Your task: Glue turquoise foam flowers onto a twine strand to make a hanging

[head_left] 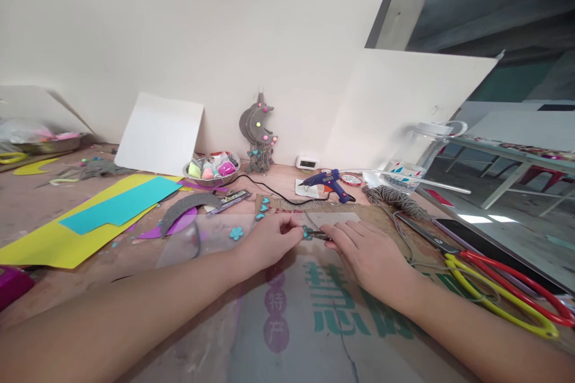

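Observation:
My left hand (276,243) pinches the edge of a small blue cut-out piece (307,232), which looks like a flower. In my right hand (366,251) is a small dark metal tool (320,235) whose tip meets that piece; my fingers hide most of it, so its exact kind is unclear. Left of my hands lies a loose blue flower (236,233). Small blue cut-outs (262,208) rest on cardboard just beyond my left hand. Beneath my hands, a translucent sheet covers a cardboard surface with printed green and purple characters (276,302).
Large scissors (503,287) lie at right beside a dark flat device (498,251) and grey yarn (395,200). Behind stand a blue glue gun (330,182), a bowl of coloured clay (213,169) and a hanging moon ornament (258,125). Yellow sheets (76,245) lie at left.

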